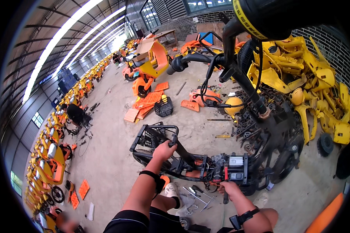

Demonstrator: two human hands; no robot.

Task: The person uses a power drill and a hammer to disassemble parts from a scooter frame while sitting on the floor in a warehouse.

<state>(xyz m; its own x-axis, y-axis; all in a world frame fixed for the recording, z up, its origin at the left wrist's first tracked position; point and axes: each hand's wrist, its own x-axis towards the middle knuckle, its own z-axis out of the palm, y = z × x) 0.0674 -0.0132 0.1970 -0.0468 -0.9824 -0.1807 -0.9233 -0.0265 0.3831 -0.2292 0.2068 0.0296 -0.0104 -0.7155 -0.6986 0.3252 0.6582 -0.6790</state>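
A stripped black scooter frame lies across the floor in front of me, its handlebar rising at the upper right. My left hand is closed around the top of a black tube beside the slatted black rack. In my right hand is a red-and-black-handled tool, held upright against the frame's middle; its working end cannot be made out. Just beyond that hand sits a grey-and-black boxy unit among wires and brackets.
T-handled wrenches lie by my shoe. Yellow panels pile up at the right above dark metal parts. Orange mats, a black basket and a yellow-and-orange scooter stand ahead. Parked scooters line the left; a person crouches there.
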